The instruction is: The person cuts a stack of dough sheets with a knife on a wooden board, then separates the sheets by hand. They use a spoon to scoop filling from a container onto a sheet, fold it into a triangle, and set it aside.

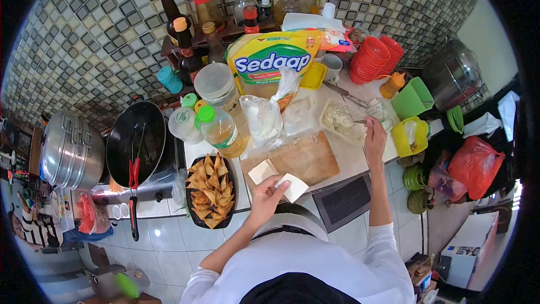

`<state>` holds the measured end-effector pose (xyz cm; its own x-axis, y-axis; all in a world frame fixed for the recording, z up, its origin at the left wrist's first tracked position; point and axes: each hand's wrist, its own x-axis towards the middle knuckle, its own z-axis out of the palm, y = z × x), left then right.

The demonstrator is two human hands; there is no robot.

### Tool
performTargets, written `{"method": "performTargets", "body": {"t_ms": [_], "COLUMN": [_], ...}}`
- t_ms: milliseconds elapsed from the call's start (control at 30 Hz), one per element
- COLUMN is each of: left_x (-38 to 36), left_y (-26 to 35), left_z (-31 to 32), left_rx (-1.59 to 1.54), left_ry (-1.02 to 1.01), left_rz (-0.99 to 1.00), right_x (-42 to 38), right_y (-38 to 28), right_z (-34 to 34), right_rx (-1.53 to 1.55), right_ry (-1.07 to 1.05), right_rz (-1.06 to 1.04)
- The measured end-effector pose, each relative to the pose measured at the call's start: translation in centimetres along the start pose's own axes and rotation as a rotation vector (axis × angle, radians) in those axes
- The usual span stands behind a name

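My left hand (pixel 265 198) is closed on a pale square dumpling wrapper (pixel 293 188), pinched by its edge in front of the cutting board (pixel 312 157). More square wrappers (pixel 261 172) lie on the board's left end, just beyond that hand. With my right hand (pixel 374 136) I grip the handle of a spoon (pixel 359 121). Its far end reaches into a clear tub of pale, mashed-looking filling (pixel 340 118). Brown, pointed folded pastries (pixel 211 186) are heaped on a black tray (pixel 194 212) left of my left hand.
A black wok (pixel 121 135) with red-handled tongs sits on the stove at left, beside stacked steel pots (pixel 70 149). Oil bottles (pixel 219 132), a bag of white powder (pixel 263 121) and a Sedaap pouch (pixel 270 62) stand behind the board. Red bowls (pixel 368 59) are stacked back right.
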<state>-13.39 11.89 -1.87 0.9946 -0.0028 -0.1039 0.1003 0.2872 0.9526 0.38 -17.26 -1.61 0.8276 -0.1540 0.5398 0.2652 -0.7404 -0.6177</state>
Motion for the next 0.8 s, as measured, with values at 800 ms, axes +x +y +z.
{"method": "performTargets", "body": {"t_ms": [800], "left_x": [3.8], "left_y": [-3.2], "left_z": [10.4], "left_rx": [0.527], "left_ry": [-0.467], "left_rz": [0.379], "right_x": [-1.6], "right_y": [2.5], "right_z": [-3.7], "right_rx": [0.019], "right_ry": [-0.292], "right_rz": [-0.333]}}
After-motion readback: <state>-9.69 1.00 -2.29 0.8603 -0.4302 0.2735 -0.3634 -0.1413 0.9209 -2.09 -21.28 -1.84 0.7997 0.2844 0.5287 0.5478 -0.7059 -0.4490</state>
